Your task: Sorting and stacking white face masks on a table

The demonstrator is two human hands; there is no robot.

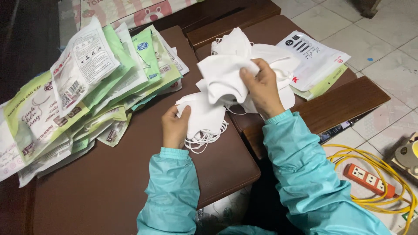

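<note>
A folded white face mask point(224, 78) was pinched in the right hand point(262, 87), the thumb being pressed on its near face and the fingers closed behind it. The mask was held just above the loose heap of white masks point(270, 56) that lay on the dark brown cushioned bench point(130, 174), and it stood up and to the left of the right hand. Its long axis ran roughly from lower left to upper right, the folded edge being turned toward the heap.

A small stack of white masks point(201, 115) was gripped by the left hand point(175, 127), the thumb being laid on top and the fingers curled beneath. This stack was found just below the pinched mask, nearly touching it, and nearer the front edge of the bench. Its long axis was tilted upward toward the right, and a bundle of white ear loops point(204, 140) hung from its lower end, just right of the left hand.

Both arms were covered by teal sleeves point(300, 169). Left of the heap, a spread pile of green and white mask packets point(82, 87) was seen on the bench. Right of the heap, a white printed packet point(313, 56) lay on the bench. Beyond the right end of the bench, an orange power strip point(368, 179) with a yellow cable point(383, 165) rested on the tiled floor point(383, 39).
</note>
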